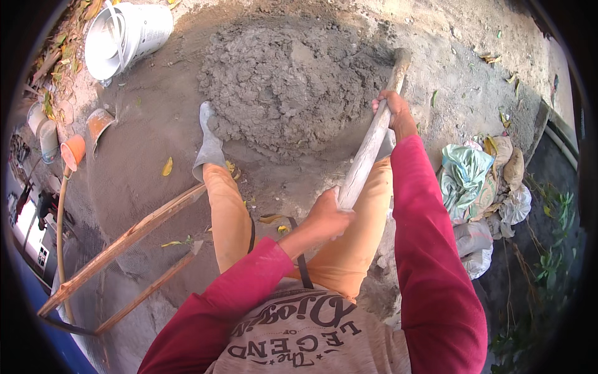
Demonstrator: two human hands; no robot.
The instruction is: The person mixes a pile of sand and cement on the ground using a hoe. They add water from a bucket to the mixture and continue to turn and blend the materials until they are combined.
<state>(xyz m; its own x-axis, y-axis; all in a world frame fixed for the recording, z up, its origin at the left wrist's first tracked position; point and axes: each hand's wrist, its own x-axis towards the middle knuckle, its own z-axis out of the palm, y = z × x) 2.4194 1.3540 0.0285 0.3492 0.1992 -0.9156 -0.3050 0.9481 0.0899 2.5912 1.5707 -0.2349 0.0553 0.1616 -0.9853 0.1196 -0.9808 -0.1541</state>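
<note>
A thick, pale wooden handle (371, 145) slants from near my lap up to the right edge of a wet grey mortar heap (289, 89). My left hand (324, 217) is wrapped around its lower end, above my thighs. Farther up the shaft, my right hand (395, 110) grips it close to the heap. The head of the tool is not visible; the far end of the handle meets the dark hollow at the heap's side. My left grey rubber boot (209, 140) touches the heap's lower left edge, while the right boot is mostly hidden behind the handle and arm.
White buckets (149, 32) lie tipped at the upper left. An orange bucket (99, 122) and an orange scoop on a pole (73, 152) are on the left. A wood-framed mesh screen (135, 229) lies at lower left. Sacks and plastic bags (467, 175) are piled at right, beside a dark drop.
</note>
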